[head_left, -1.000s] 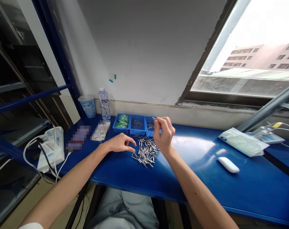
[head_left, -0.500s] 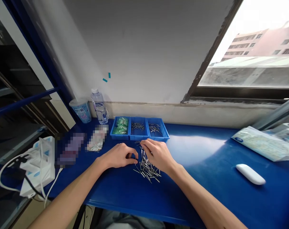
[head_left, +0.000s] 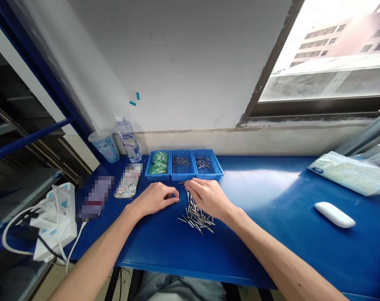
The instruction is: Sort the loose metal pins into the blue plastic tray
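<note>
A loose pile of thin metal pins (head_left: 198, 216) lies on the blue table in front of me. To the left of the pile, my left hand (head_left: 157, 198) is closed in a thumb-and-finger pinch. A small pin tip (head_left: 179, 200) seems to poke out at its fingertips. My right hand (head_left: 209, 197) hangs over the far part of the pile, its fingers pinched together; whatever they hold is hidden. Several pins lie by those fingertips. Behind stand three joined blue bins: the left bin (head_left: 148, 171) with green packets, the middle bin (head_left: 183, 176) and right bin (head_left: 219, 169) with pins.
A water bottle (head_left: 129, 140) and a blue canister (head_left: 105, 146) stand at the back left. Phone-like objects, blurred, lie near a white power strip (head_left: 67, 213) with cables. On the right are a white mouse-like object (head_left: 334, 214) and a plastic packet (head_left: 349, 173).
The view has shifted slightly. My left hand has drawn a little away from the pile, and its thumb and finger have come closer together. My right hand stays nearly in place.
</note>
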`<state>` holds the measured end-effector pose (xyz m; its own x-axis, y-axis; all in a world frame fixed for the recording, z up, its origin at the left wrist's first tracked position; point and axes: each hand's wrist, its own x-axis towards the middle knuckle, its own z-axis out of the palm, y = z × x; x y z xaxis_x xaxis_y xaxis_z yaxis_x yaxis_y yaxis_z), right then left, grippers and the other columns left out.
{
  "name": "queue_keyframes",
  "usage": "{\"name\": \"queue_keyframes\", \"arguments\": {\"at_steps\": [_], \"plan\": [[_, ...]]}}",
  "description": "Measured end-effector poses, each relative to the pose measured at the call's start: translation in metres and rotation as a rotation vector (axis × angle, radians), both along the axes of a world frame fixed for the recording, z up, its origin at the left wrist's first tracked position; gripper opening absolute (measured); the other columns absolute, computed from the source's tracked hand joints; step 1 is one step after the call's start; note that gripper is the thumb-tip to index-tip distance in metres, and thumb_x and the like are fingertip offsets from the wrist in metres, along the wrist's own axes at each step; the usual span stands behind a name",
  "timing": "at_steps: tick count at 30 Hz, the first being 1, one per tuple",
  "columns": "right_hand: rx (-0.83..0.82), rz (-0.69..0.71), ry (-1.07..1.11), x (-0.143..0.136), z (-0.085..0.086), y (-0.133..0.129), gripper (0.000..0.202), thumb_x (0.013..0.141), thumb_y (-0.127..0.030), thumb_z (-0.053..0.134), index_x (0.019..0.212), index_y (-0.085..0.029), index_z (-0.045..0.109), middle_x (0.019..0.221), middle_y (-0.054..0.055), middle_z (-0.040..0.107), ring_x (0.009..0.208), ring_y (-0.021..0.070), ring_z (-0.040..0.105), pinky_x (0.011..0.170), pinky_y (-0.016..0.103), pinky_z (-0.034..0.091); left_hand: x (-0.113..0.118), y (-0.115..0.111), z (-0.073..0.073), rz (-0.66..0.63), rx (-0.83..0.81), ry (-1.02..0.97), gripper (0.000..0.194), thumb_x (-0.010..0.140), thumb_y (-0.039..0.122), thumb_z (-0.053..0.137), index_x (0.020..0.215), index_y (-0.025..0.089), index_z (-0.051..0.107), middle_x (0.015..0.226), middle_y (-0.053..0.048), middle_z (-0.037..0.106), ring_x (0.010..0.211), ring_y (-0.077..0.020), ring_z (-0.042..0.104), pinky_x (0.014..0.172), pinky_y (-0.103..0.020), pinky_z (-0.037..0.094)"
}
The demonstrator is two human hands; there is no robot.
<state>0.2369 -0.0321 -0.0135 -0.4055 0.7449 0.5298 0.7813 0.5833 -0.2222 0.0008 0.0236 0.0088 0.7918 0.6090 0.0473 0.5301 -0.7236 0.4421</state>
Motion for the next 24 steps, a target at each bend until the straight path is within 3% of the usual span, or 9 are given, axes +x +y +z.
{"name": "queue_keyframes", "arguments": {"at_steps": [11, 24], "plan": [[-0.064, 0.015, -0.134, -0.004, 0.01, -0.005, 0.014, 0.104, -0.027, 0.061, 0.109, -0.019, 0.072, 0.092, 0.004, 0.076, 0.071, 0.0169, 0.066, 0.059, 0.029, 0.029, 0.004, -0.004, -0.001, 0.06, -0.071, -0.208, 0.026, 0.106, 0.041, 0.055, 0.106, 0.021, 0.071, 0.07, 0.003, 0.064, 0.062, -0.0147, 0.059, 0.061, -0.025, 0.036], [0.017, 0.109, -0.052, -0.005, 0.006, -0.006, 0.031, 0.111, -0.024, 0.041, 0.096, -0.017, 0.068, 0.082, 0.003, 0.069, 0.065, 0.0127, 0.059, 0.058, 0.029, 0.029, 0.007, -0.011, 0.002, 0.046, -0.079, -0.211, 0.027, 0.108, 0.039, 0.048, 0.113, 0.021, 0.068, 0.073, 0.002, 0.067, 0.064, -0.0154, 0.063, 0.062, -0.025, 0.04]]}}
